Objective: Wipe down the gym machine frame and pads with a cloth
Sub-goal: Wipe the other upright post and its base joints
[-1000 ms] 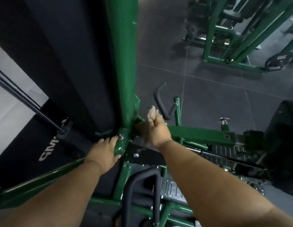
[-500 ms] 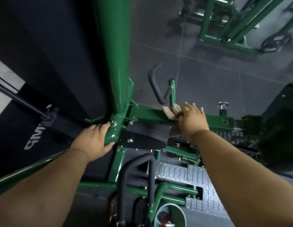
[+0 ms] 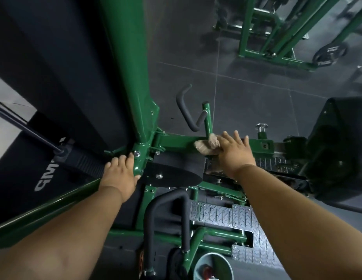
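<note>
The cloth (image 3: 206, 147), a crumpled beige wad, lies on the green horizontal bar (image 3: 177, 142) of the gym machine frame, pressed down under the right hand (image 3: 234, 153). That hand lies flat over it with fingers straight and spread, fingertips reaching past the bar's far edge; most of the cloth bulges out on the thumb side, toward the left hand.

The left hand (image 3: 120, 174) rests at the bolted joint (image 3: 138, 156) where the bar meets the thick green upright post (image 3: 125, 67). Its fingers curl lightly against the near side of the joint and the thumb lies on the bracket below; whether it truly grips the metal or only steadies against it cannot be told.

Between the two hands, just below the bar, sits a dark oval plate (image 3: 172, 175). Beyond the right hand's thumb side a black foam-covered curved handle (image 3: 186, 110) rises from a thin green stem. Beyond the fingertips of the right hand stands a chrome-topped adjustment knob (image 3: 261, 128). Below the right forearm lie silver diamond-tread footplates (image 3: 226, 216). Between the forearms, nearer the person, stands a black padded loop handle (image 3: 168, 215), and below it the rim of a pale bucket (image 3: 198, 265). To the left of the left hand runs a large black pad (image 3: 54, 67) with pale lettering lower down.
</note>
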Motion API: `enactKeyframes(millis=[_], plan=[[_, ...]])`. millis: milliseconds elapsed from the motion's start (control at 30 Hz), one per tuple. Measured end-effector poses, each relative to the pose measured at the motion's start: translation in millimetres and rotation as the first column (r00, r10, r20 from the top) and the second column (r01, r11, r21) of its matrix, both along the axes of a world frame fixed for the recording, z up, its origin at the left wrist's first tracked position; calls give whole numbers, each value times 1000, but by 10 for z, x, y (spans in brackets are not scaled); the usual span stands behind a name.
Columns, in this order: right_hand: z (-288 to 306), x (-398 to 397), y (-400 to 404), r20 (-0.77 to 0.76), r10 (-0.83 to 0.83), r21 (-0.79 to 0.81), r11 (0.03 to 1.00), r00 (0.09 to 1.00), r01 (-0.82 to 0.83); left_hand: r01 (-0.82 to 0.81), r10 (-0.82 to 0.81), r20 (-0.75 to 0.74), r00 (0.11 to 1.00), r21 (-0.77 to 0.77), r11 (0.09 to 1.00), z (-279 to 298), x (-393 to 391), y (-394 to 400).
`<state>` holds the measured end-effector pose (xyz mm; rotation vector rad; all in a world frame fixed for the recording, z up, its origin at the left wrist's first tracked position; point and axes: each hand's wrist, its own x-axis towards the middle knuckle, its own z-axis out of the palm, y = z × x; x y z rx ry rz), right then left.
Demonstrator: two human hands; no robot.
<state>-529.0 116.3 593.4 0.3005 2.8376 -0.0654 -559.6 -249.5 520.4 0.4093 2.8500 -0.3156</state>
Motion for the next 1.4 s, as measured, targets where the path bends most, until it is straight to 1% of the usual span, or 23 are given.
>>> enactKeyframes(millis=[100,167,233,300,367,467,533,600,700,767,833,900,1000,1067,1200,1300,1367,1400], plan=[[174,219,357,-21,-116,49,992,993,116,-57,61,41,997,-79,995,30,7,114],[279,320,499,-8,-180,62,982,984,180,-106,113,66,991,-102,989,22,-2,178],[262,352,505,-37,-255,38,966,966,256,-119,129,71,989,-129,985,-14,-11,186],[196,296,403,-88,-295,21,954,951,298,-117,127,70,989,-137,984,-30,-11,177],[115,201,230,-103,-262,16,964,959,265,-115,125,62,990,-152,982,-26,-5,179],[42,126,4,-73,-120,31,992,990,122,-125,138,70,988,-171,977,-14,-6,189],[35,148,43,-63,-58,68,996,996,62,-130,142,66,988,-165,978,-13,-9,193],[58,224,203,-70,-73,101,992,995,80,-142,154,72,985,-149,979,-3,-14,187],[75,391,422,-102,-163,137,975,981,176,-144,157,82,984,-141,979,3,-4,187],[82,421,403,-113,-213,147,963,971,228,-147,158,78,984,-134,980,3,0,186],[87,342,252,-97,-232,155,957,968,244,-143,153,75,985,-133,981,-7,5,176],[56,183,23,-59,-174,173,968,983,181,-131,140,66,988,-130,983,-20,4,159],[-70,-70,-390,-15,-15,137,990,1000,17,-117,126,59,990,-128,985,-35,0,141],[-200,-191,-666,13,96,138,986,995,-96,-119,127,70,989,-110,987,-32,2,127],[-411,-375,-1047,41,233,169,957,972,-236,-128,132,90,987,-42,991,-8,-5,88],[-483,-443,-1160,73,307,265,911,949,-315,-147,144,121,982,12,989,15,-20,79],[-504,-453,-1178,79,349,311,881,934,-356,-164,149,159,976,89,982,43,-30,30],[-506,-455,-1177,78,370,327,868,926,-375,-177,150,175,973,152,972,58,-13,-27]])
